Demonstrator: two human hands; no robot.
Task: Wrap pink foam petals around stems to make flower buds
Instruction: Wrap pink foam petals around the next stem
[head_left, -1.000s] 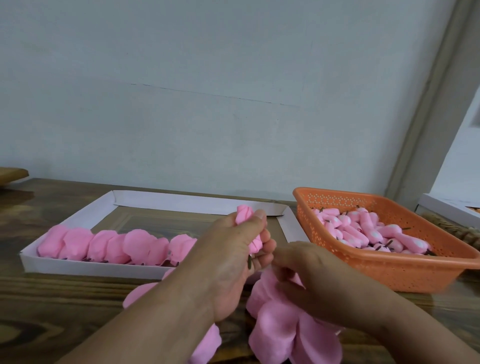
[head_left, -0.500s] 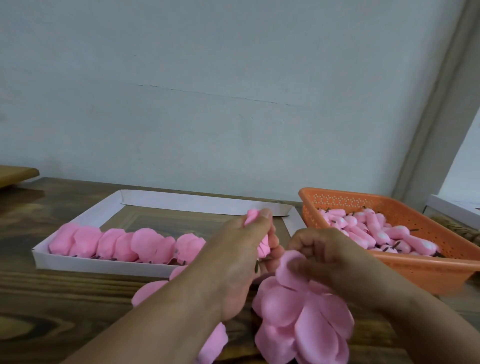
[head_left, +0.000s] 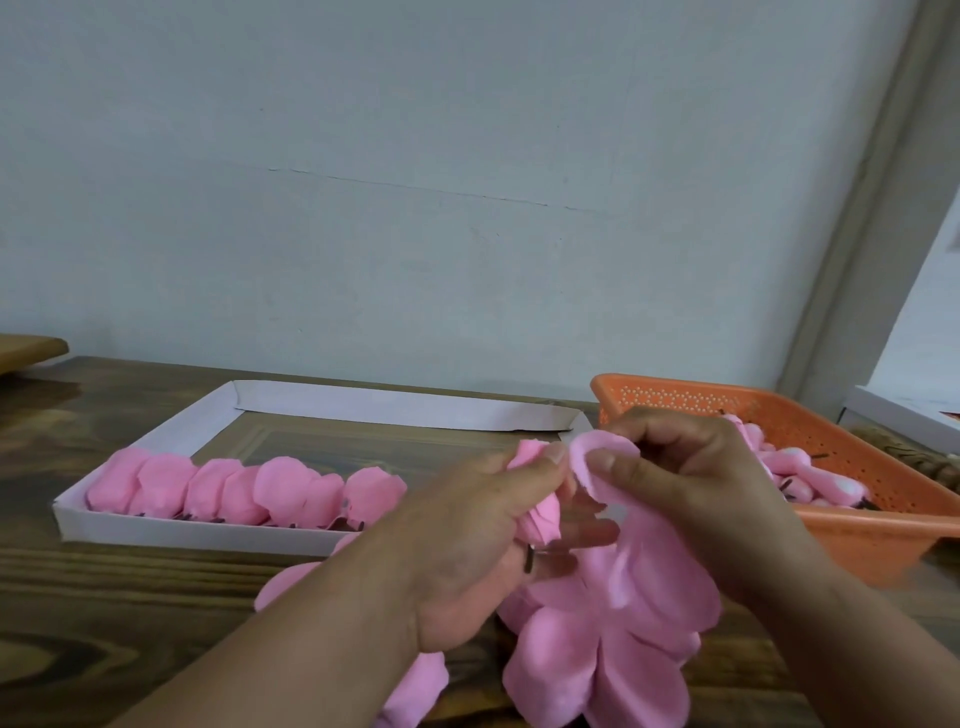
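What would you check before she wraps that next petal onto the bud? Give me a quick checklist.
1. Bud held firmly in left hand: ok.
2. Stem pokes out below the bud, free to hold: ok.
3. Right hand pinches one petal by its edge: ok.
4. Petal lifted beside the bud's top: ok.
5. Only a single petal picked from the cluster: cannot tell.
6. Room left in the orange basket for the finished bud: ok.

A cardboard tray lies left on the wooden table, holding petals along its front; a mesh basket of buds sits right.
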